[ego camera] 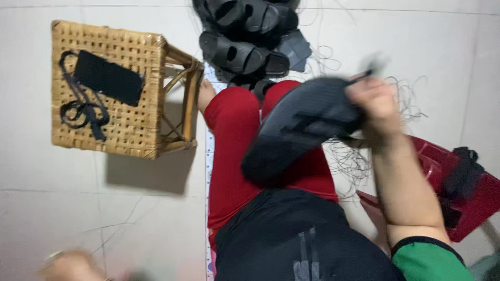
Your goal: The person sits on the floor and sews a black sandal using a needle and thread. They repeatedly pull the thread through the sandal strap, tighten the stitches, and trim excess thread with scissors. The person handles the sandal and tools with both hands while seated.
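My right hand [376, 106] is shut on a black sandal sole [299, 127] and holds it tilted above my lap, over my red trousers [232, 156]. A thin dark object sticks out past the fingers, too blurred to make out. My left hand [70, 266] is a blur at the bottom left corner, low over the pale floor and away from the sole. Its fingers cannot be made out.
A woven rattan stool [130, 130] stands at the left with a flat black case [108, 78] and a black strap [78, 112] on it. Several black sandals [242, 54] are piled beyond my knees. A red plastic bin [437, 161] with black straps sits at the right, and loose black threads [354, 161] lie on the floor.
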